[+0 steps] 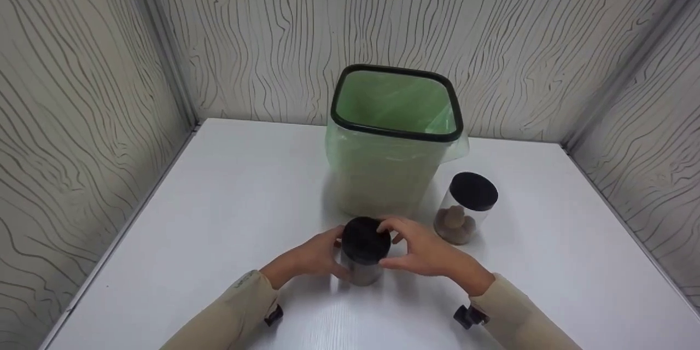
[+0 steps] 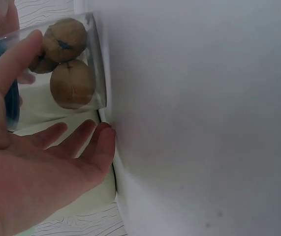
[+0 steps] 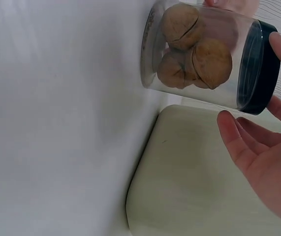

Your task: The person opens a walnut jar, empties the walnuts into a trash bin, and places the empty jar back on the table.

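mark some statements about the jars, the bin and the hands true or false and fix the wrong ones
1. The near jar holds walnuts. True.
2. The bin has a green liner. True.
3. The left hand reaches into the bin. False: it is at the side of the near jar.
4. The right hand touches the near jar's black lid. True.
5. In the head view, the other jar stands left of the bin. False: it stands to the right, near the bin's front corner.
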Motion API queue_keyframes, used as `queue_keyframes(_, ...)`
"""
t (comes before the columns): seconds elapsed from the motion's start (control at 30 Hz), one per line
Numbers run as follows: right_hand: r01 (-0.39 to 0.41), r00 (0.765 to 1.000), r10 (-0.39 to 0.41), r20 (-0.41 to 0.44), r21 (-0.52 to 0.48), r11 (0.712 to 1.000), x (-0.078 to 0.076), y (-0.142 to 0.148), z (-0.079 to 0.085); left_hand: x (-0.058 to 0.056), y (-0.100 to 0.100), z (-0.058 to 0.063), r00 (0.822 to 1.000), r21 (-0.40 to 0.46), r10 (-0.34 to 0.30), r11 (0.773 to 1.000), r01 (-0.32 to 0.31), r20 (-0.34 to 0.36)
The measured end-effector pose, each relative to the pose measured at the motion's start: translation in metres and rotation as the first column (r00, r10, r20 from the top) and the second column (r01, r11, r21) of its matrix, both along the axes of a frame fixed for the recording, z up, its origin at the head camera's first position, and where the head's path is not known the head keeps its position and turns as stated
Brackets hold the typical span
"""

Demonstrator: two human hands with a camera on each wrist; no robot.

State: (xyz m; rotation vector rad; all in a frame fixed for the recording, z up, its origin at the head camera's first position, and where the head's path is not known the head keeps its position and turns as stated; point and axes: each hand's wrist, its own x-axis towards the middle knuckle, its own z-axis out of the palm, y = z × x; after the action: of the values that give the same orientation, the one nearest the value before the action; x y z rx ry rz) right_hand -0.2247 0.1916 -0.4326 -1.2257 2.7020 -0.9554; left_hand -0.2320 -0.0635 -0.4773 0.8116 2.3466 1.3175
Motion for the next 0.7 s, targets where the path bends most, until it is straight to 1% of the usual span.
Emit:
queue_keyframes(0.23, -0.006, 1.000, 0.006, 0.014, -0.026, 1.000, -0.0020, -0.0017, -0.0030, 0.0009, 0.0027, 0.0001, 1.000, 0.023, -0.025, 0.999, 0.025, -0.015)
queue_keyframes(0.43, -0.009, 0.998, 0.012, 0.059, -0.049, 0.999, -0.0031, -0.0029, -0.0040, 0.0020, 0.0008, -0.0009, 1.000, 0.039, -0.017, 0.999, 0.017, -0.003)
queue_keyframes(0.63, -0.047, 0.996, 0.056, 0.070, -0.121, 0.991, -0.0019, -0.0017, -0.0047, 0.0035, -0.0014, -0.0013, 1.000, 0.047, -0.023, 0.999, 0.023, -0.012)
queue_keyframes(0.7, -0.056, 0.996, 0.066, 0.065, -0.149, 0.987, -0.0012, -0.0008, -0.0039, 0.0038, -0.0015, 0.0000, 1.000, 0.054, -0.022, 0.998, 0.022, -0.001)
